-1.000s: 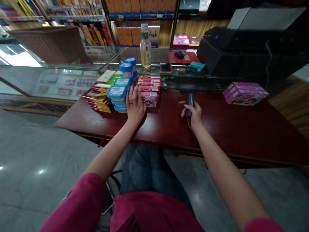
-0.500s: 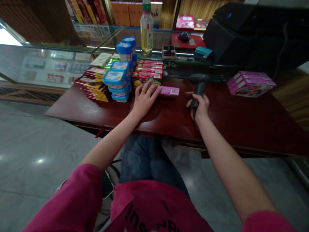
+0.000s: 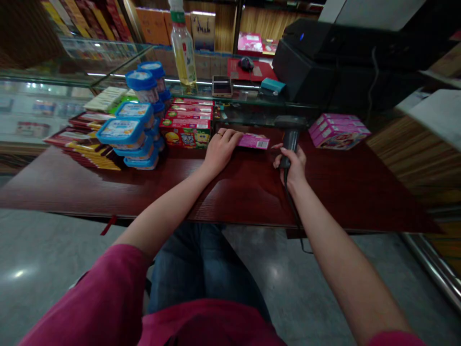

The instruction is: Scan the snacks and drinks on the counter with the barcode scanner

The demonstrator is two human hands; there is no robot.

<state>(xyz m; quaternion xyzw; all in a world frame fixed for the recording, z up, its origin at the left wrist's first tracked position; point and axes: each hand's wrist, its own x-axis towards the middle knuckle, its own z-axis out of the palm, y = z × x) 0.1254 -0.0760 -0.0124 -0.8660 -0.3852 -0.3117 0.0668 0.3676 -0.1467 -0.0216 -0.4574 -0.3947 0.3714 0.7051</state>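
Note:
My left hand (image 3: 222, 150) is closed over the left end of a small pink box (image 3: 255, 141), which lies low over the counter with a barcode on its side facing me. My right hand (image 3: 296, 164) grips the handle of a black barcode scanner (image 3: 291, 130). The scanner's head is up, just right of the pink box, and its cable hangs past the counter edge. Left of my left hand stand red snack boxes (image 3: 187, 132), then stacked blue-lidded tubs (image 3: 124, 132). Several brown and yellow packets (image 3: 90, 149) are piled beyond them.
A stack of pink boxes (image 3: 338, 130) sits at the right of the dark wooden counter (image 3: 237, 197). Behind are a bottle of yellow drink (image 3: 183, 55), a blue item (image 3: 272, 85), a mouse (image 3: 246, 63) and a black machine (image 3: 324, 72). Glass cases line the back and left.
The view has turned to the right. My left hand and the pink box have moved right, away from the red boxes. My right hand has carried the scanner rightward too.

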